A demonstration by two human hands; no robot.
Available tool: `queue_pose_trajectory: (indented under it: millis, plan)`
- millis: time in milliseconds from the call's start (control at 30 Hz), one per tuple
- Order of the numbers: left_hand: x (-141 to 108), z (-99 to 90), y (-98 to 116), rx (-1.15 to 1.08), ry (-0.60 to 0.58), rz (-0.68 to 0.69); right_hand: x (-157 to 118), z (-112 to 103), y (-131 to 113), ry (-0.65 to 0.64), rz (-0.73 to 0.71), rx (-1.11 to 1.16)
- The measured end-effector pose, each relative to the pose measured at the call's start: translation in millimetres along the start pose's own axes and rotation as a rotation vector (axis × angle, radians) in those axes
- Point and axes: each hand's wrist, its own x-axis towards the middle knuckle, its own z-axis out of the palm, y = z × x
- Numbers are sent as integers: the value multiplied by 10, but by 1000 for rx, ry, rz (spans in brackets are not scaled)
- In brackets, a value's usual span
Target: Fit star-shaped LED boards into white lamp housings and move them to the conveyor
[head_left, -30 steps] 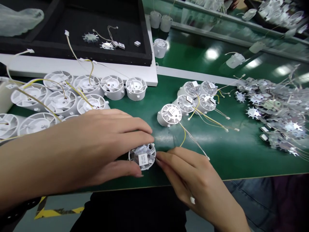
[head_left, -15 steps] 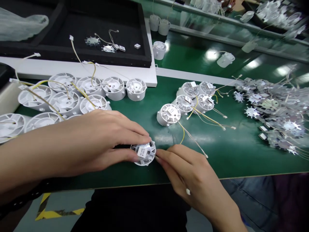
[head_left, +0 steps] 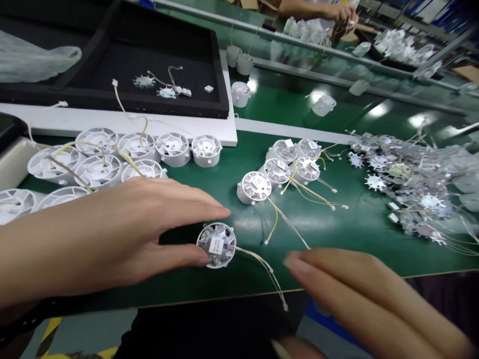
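Observation:
A round white plastic housing (head_left: 202, 244) stands near the table's front edge. A silver spoked disc with a labelled white square (head_left: 217, 245) sits inside it, and white and yellow wires (head_left: 262, 260) trail out to the right, past the edge. My left hand (head_left: 149, 224) is open around the housing's left side. Its thumb tip is at the rim, while the index finger is lifted above and apart from it. My right hand (head_left: 359, 294) is open at the lower right, slightly blurred, with nothing visible between its spread fingers and thumb.
Several wired housings (head_left: 254, 188) stand behind; plain white housings (head_left: 206, 150) line the left. A pile of silver discs with wires (head_left: 407, 174) lies right. A black foam tray (head_left: 149, 107) holds loose parts. Across a glass-like partition, another person's hands (head_left: 343, 15) are at work.
My right hand has let go of the wires and moved right, fingers spread. My left index finger has lifted off the housing. The camera view has shifted slightly.

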Motion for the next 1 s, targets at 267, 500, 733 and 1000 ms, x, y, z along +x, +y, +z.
queue_pose_trajectory:
  millis: [267, 500, 733, 1000]
  plan:
    - [136, -97, 54, 116, 400, 8, 698, 719, 22, -37, -215, -294]
    - [144, 3, 78, 170, 360, 108, 946, 745, 404, 24, -60, -431]
    - [127, 90, 115, 146, 303, 189, 1088, 789, 514, -84, 115, -361]
    - [143, 238, 64, 201, 225, 106, 1390, 330, 908, -306, 470, -235]
